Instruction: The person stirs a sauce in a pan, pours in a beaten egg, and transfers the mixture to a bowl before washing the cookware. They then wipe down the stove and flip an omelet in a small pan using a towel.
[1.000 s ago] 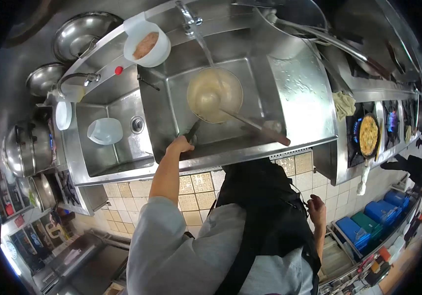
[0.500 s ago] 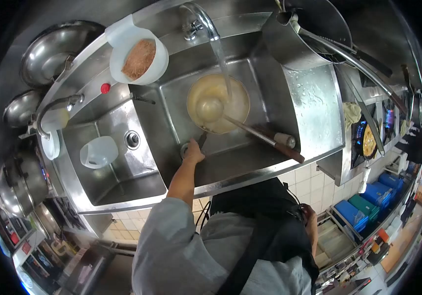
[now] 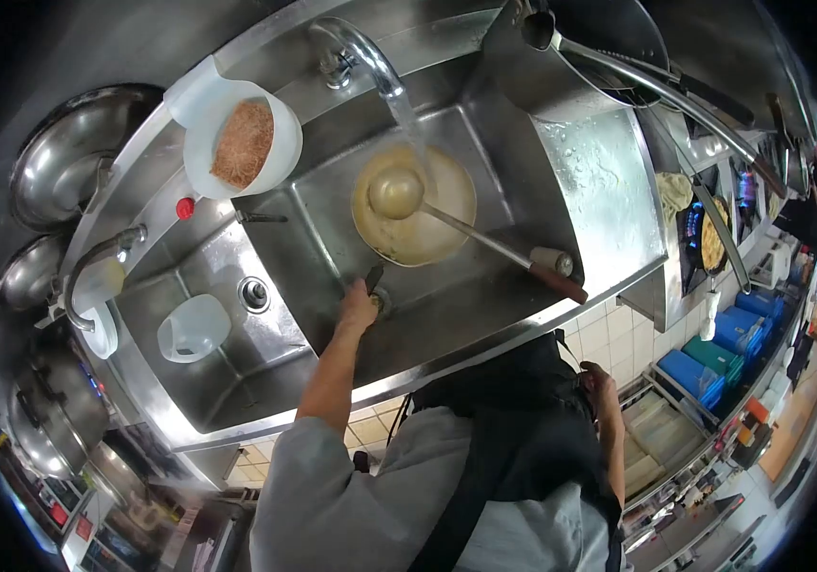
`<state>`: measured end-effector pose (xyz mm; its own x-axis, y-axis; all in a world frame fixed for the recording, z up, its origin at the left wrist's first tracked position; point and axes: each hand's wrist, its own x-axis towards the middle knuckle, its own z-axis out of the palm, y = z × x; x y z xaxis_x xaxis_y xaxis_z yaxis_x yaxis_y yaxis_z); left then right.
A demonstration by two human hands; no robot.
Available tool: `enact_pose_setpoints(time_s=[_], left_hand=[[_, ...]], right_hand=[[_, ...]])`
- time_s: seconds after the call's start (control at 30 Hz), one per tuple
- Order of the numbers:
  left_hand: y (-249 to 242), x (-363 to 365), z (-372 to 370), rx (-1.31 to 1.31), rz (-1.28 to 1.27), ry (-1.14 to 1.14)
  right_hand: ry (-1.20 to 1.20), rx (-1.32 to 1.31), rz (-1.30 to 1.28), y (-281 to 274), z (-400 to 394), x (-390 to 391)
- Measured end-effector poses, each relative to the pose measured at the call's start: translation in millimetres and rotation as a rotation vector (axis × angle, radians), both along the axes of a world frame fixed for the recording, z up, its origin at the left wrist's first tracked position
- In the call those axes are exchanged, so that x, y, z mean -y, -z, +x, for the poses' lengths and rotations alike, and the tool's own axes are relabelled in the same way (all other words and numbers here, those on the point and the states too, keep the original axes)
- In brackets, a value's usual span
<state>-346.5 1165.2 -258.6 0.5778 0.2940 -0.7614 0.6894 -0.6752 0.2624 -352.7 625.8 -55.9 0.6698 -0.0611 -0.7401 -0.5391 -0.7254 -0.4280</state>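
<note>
My left hand is closed around the dark handle of a round pan in the large sink basin. Cloudy yellowish liquid fills the pan, and water runs into it from the tap. A ladle rests with its bowl in the pan; its brown grip lies toward the right front of the basin. My right hand hangs beside the black apron with curled fingers; whether they grip anything is hidden.
A white tub with a brown scrubbing pad stands behind the sink. The smaller left basin holds a translucent plastic container. A large pot with long-handled utensils stands at back right. Farther right, food cooks in a pan over flame.
My left hand has shifted slightly left with the pan's handle, past the basin drain. The ladle's bowl has moved toward the pan's upper left. The head view has tilted a little.
</note>
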Motion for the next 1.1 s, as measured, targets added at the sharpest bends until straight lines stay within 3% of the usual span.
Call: enact_pose_setpoints(time_s=[0.07,0.2,0.27,0.37,0.47,0.7,0.83,0.87,0.9,0.97,1.03,1.1], left_hand=[[3,-11,-3,-0.015,-0.025,0.078],[-19,5,1,-0.154,0.026,0.104],[-22,10,-6,-0.142,0.006,-0.046],[8,14,-27,-0.289,0.029,0.006],[6,22,-37,-0.328,0.030,0.002],[-14,1,-15,-0.296,-0.025,0.049],[-61,-11,59,0.253,0.003,0.019],[-79,-11,85,0.364,-0.100,-0.061],[-100,-10,112,0.471,-0.205,-0.141],[-138,2,163,0.562,-0.500,-0.321],[-179,16,202,0.590,-0.683,-0.341],[-208,28,228,0.598,-0.707,-0.251]], right_hand=[[-0.133,0.090,-0.004,-9,8,-14],[-0.094,0.108,0.007,-15,6,-22],[-0.038,0.088,-0.039,-15,-1,-18],[0.046,-0.003,-0.099,-20,-7,-21],[0.101,-0.012,-0.012,9,-32,5],[0.059,0.050,-0.010,11,-43,-1],[0.040,0.062,-0.045,9,-38,-1],[-0.022,0.064,-0.099,6,-36,-4],[0.103,0.055,-0.019,23,-43,5],[0.064,0.124,0.007,23,-43,2],[0.042,0.156,0.037,19,-36,-9],[0.046,0.165,0.048,32,-43,-4]])
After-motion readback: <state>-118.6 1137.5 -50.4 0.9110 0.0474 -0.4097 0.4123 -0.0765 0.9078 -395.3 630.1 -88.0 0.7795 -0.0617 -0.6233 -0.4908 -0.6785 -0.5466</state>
